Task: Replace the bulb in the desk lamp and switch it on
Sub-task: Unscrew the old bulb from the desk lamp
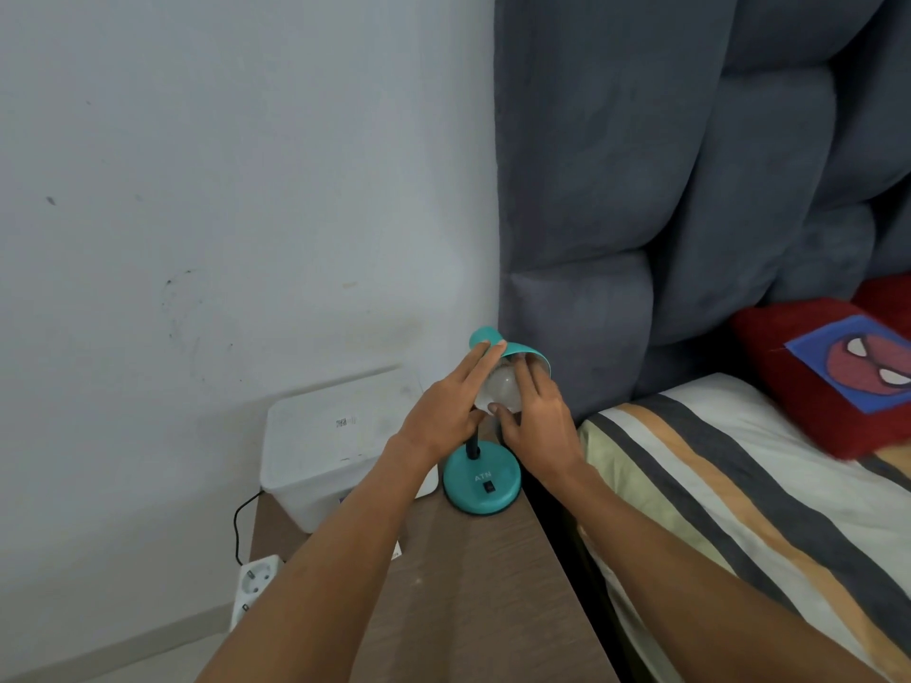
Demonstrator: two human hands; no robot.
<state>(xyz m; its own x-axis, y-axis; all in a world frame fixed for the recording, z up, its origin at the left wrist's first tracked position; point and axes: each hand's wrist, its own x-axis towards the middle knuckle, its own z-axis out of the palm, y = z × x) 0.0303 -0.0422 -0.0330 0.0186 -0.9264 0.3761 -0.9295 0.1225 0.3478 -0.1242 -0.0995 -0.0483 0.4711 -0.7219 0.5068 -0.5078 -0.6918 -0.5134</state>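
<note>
A teal desk lamp stands on a brown bedside table (473, 574); its round base (481, 483) carries a black rocker switch (489, 487). The teal shade (522, 351) tilts toward me, and a white bulb (500, 386) sits in its mouth, unlit. My left hand (443, 406) reaches up with its fingertips on the shade's rim and its palm against the bulb's left side. My right hand (537, 416) grips the bulb from the right, thumb under it. The lamp's neck is mostly hidden behind my hands.
A white lidded plastic box (325, 446) sits on the table left of the lamp, against the wall. A white power strip (254, 589) with a black cable hangs at the table's left edge. A bed with a striped sheet (729, 495), red cushion (838, 372) and grey padded headboard (665, 189) lies to the right.
</note>
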